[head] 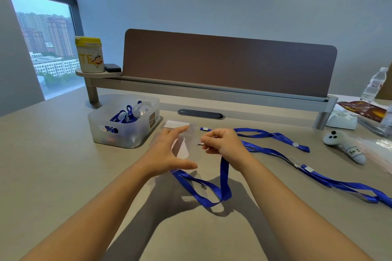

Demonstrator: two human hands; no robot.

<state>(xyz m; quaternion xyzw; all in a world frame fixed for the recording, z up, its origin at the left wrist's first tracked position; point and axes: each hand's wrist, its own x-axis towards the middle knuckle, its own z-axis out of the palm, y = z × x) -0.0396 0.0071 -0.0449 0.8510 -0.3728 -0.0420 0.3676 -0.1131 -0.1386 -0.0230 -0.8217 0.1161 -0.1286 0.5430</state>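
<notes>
My left hand [169,150] holds a clear plastic badge sleeve [184,150] above the desk, thumb under its lower edge and fingers along its top. Just to its right, my right hand [222,143] pinches the small metal clip [201,144] of a blue lanyard [222,178] at the sleeve's right edge. That lanyard hangs from my right hand and loops on the desk in front of me. A white card [176,124] lies on the desk behind my left hand.
A translucent bin [125,133] with several lanyards and badge reels stands at the left. Two more blue lanyards [275,135] trail right across the desk. A white controller [343,146], water bottles [374,85], a tissue pack and a brown divider panel [229,63] stand beyond.
</notes>
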